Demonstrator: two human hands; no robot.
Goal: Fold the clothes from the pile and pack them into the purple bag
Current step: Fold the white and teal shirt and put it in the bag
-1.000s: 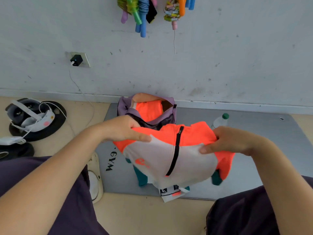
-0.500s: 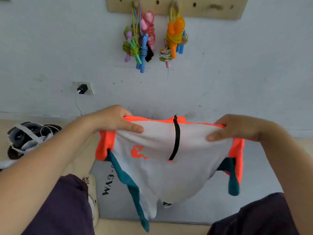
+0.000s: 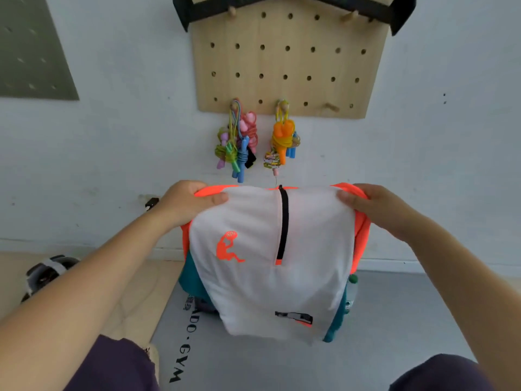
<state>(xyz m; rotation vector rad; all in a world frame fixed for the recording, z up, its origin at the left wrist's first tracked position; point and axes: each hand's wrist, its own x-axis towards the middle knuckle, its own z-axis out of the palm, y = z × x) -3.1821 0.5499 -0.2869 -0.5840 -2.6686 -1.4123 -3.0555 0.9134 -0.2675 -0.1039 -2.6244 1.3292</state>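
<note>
A: Where was the garment?

B: The white jersey (image 3: 270, 258), with orange trim, teal side panels and a black half-zip, hung spread in the air between the two hands. An orange figure logo sat below the left hand.

A: Grip?

B: Left hand (image 3: 187, 204) pinched the top left corner, thumb on the front, fingers curled behind. Right hand (image 3: 377, 206) held the top right corner the same way.

A: The bag?

B: A dark patch showed just below the jersey's left hem; I could not tell whether it was the bag.

A: Surroundings?

B: Below the hands, a grey gym mat (image 3: 394, 320); a bottle (image 3: 351, 292) peeked out beneath the right hand. Above the hands, jump ropes (image 3: 239, 142) hung from a wooden pegboard (image 3: 284, 63).
</note>
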